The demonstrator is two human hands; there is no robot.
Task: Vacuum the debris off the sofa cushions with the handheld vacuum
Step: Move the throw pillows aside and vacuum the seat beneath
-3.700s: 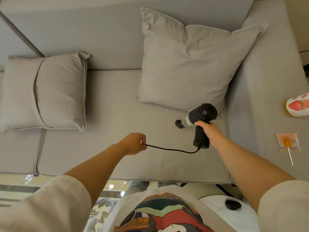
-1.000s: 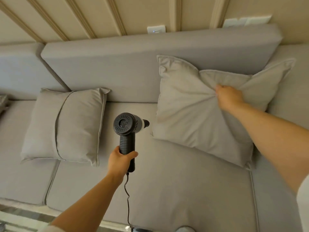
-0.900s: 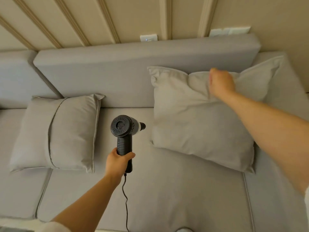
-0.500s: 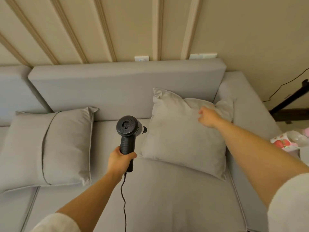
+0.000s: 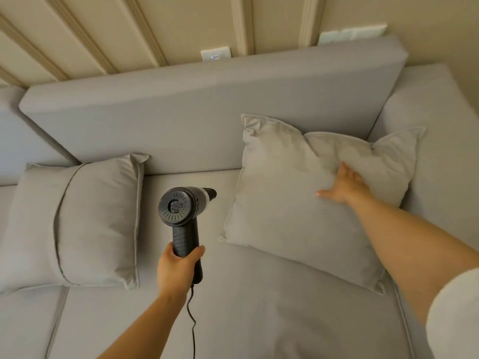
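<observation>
Black vacuum (image 5: 181, 216) gripped by left hand (image 5: 178, 270); right hand (image 5: 344, 187) flat, pillow (image 5: 285, 203) hiding cushion.

left hand (image 5: 178, 268): fingers wrapped around a black handle, forearm extended forward and bare | right hand (image 5: 344, 187): laid flat, palm down, fingers spread, arm stretched forward, pale sleeve seen at upper arm

Matt grey woven cloth covers the seat cushion (image 5: 259, 307) and both throw pillows — left pillow (image 5: 77, 224), right pillow (image 5: 298, 208). Handheld vacuum (image 5: 181, 213) — matt black plastic, ribbed grip; wall panelling (image 5: 129, 29) smooth, painted.
</observation>
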